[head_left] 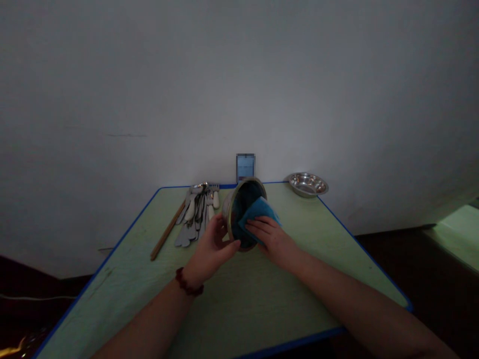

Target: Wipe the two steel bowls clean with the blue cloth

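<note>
Metal bowl (227, 205) is tipped sideways over the middle of the table (239, 309), mouth angled toward our right, and we can't tell if it's touching the tabletop. Our left hand (211, 249) is closed around its near-left side, while our right hand (275, 244) holds a blue cloth (264, 208) at the opening, fingers close together, so we'd call this wiping the inside. Any further pass calls for a steady left grip and the cloth snug against the inner wall, imo, turning the rim to reach other spots.
</note>
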A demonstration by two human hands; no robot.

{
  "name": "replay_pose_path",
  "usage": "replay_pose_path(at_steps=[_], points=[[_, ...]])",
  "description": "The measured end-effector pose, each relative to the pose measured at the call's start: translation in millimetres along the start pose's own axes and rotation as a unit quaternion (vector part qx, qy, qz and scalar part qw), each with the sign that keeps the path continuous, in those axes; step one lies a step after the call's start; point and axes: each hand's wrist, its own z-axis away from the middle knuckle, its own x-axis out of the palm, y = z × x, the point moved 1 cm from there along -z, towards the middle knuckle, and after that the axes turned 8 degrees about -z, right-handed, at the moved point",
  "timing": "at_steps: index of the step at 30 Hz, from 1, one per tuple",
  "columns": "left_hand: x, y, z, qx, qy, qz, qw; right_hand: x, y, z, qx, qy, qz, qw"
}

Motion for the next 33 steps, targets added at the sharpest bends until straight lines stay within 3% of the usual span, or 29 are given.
replay_pose_path(at_steps=[33], points=[[9.3,-3.2,1.6,0.004,0.013,0.017,1.000,0.7,1.3,1.0,0.010,-0.007,-0.019,1.000]])
